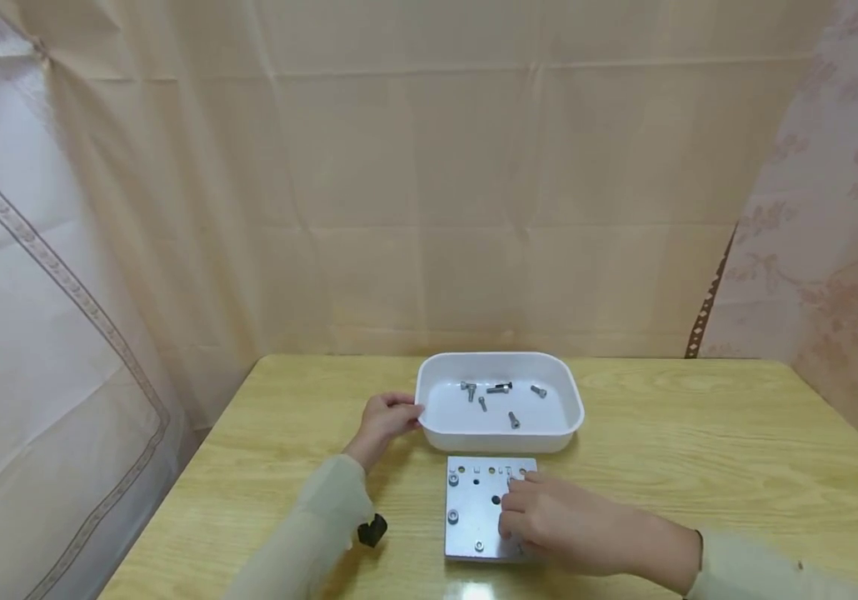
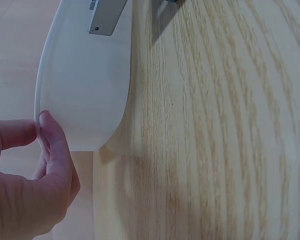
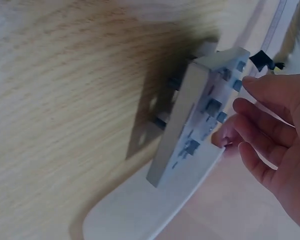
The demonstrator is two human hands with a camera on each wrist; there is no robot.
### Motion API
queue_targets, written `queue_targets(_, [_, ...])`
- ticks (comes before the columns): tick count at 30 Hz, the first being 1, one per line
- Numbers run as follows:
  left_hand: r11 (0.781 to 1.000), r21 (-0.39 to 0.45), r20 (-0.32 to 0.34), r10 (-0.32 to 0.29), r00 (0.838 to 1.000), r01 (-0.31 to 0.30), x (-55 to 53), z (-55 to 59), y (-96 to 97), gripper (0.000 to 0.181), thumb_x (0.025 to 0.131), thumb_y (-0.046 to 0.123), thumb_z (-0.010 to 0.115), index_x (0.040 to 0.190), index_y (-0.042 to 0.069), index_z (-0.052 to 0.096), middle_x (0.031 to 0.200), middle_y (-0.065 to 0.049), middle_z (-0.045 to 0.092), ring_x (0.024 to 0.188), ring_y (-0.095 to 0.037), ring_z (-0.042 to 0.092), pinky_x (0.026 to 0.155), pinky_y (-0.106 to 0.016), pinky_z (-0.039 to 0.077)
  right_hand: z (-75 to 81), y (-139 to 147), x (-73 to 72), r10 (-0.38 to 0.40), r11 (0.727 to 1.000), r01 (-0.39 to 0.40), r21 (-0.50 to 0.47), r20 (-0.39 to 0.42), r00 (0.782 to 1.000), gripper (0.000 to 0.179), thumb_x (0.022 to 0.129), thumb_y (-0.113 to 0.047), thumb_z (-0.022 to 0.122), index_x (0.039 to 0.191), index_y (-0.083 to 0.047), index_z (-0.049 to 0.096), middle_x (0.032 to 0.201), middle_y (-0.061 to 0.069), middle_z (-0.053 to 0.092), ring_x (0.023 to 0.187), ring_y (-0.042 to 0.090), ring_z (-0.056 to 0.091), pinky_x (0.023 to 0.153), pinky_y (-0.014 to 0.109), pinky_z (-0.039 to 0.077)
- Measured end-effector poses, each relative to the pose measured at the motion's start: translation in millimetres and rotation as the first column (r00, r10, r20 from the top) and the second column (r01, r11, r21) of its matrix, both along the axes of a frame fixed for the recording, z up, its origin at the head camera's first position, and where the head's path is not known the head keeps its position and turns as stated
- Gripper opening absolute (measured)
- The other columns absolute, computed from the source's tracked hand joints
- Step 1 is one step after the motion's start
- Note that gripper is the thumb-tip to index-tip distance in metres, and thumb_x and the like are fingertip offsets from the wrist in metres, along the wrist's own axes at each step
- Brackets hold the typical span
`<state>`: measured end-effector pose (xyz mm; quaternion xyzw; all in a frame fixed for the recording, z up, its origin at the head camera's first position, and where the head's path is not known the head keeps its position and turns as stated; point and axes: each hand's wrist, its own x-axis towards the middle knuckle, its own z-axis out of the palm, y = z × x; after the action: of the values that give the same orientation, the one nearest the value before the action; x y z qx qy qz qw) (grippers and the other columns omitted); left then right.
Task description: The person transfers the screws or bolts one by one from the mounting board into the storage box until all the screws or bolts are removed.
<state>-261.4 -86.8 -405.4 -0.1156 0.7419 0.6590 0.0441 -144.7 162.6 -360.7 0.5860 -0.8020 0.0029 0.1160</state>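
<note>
My left hand (image 1: 386, 419) pinches the left rim of a white plastic tray (image 1: 500, 443); in the left wrist view its thumb and fingers lie on either side of the rim (image 2: 38, 95). Several metal socket-head screws (image 1: 515, 421) lie loose inside. In front of the tray is a silver metal plate (image 1: 466, 533) with holes and several bolts (image 1: 453, 517) set in it. Over the plate's right side is my right hand (image 1: 560, 521). Its loosely bent fingers are close to bolt heads (image 3: 237, 85) in the right wrist view, with nothing visible held between thumb and fingers.
A small black object (image 1: 372, 531) is on the wooden table (image 1: 669, 433), beside my left sleeve. Beige cloth (image 1: 429, 208) hangs behind the table, and patterned fabric hangs at both sides. Bolt ends (image 3: 161, 121) stick out beneath the plate.
</note>
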Motion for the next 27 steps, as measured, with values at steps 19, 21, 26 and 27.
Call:
queue_targets(19, [1.000, -0.013, -0.003, -0.002, 1.000, 0.002, -0.9, -1.8, -0.5, 0.025, 0.084, -0.001, 0.068, 0.107, -0.012, 0.063, 0.086, -0.013, 0.067, 0.068, -0.011, 0.062, 0.074, -0.030, 0.061, -15.7, -0.4, 4.3, 0.004, 0.999, -0.003, 0.043, -0.022, 1.000, 0.015, 0.078, -0.014, 0.074, 0.083, -0.024, 0.064, 0.075, -0.015, 0.055, 0.071, 0.000, 0.042, 0.069, 0.019, 0.046])
queue_targets(21, [1.000, -0.005, -0.007, -0.002, 1.000, 0.002, -1.3, -2.0, -0.4, 0.025, 0.084, -0.001, 0.067, 0.106, -0.012, 0.063, 0.084, -0.011, 0.066, 0.066, -0.011, 0.061, 0.073, -0.030, 0.062, -15.7, -0.5, 4.2, 0.001, 0.999, 0.000, 0.045, -0.028, 1.000, 0.015, 0.077, -0.013, 0.073, 0.082, -0.024, 0.064, 0.075, -0.015, 0.055, 0.071, 0.000, 0.042, 0.068, 0.018, 0.045])
queue_targets(26, [1.000, -0.007, -0.019, 0.000, 1.000, 0.000, -0.8, -2.6, 0.3, 0.025, 0.083, -0.002, 0.067, 0.105, -0.012, 0.063, 0.083, -0.011, 0.065, 0.066, -0.011, 0.061, 0.072, -0.029, 0.061, -17.0, 0.3, 5.2, -0.005, 0.999, 0.006, 0.034, -0.014, 1.000, 0.017, 0.076, -0.010, 0.072, 0.082, -0.024, 0.065, 0.076, -0.016, 0.057, 0.072, 0.000, 0.042, 0.068, 0.017, 0.044])
queue_targets(27, [1.000, -0.012, -0.021, -0.005, 1.000, 0.004, -0.2, -3.2, 0.5, 0.025, 0.084, -0.002, 0.067, 0.106, -0.013, 0.062, 0.083, -0.011, 0.065, 0.067, -0.011, 0.061, 0.071, -0.029, 0.061, -17.6, 0.6, 5.9, -0.007, 0.999, 0.007, 0.031, 0.005, 1.000, 0.017, 0.076, -0.010, 0.072, 0.083, -0.024, 0.066, 0.076, -0.016, 0.057, 0.072, 0.000, 0.042, 0.068, 0.016, 0.043])
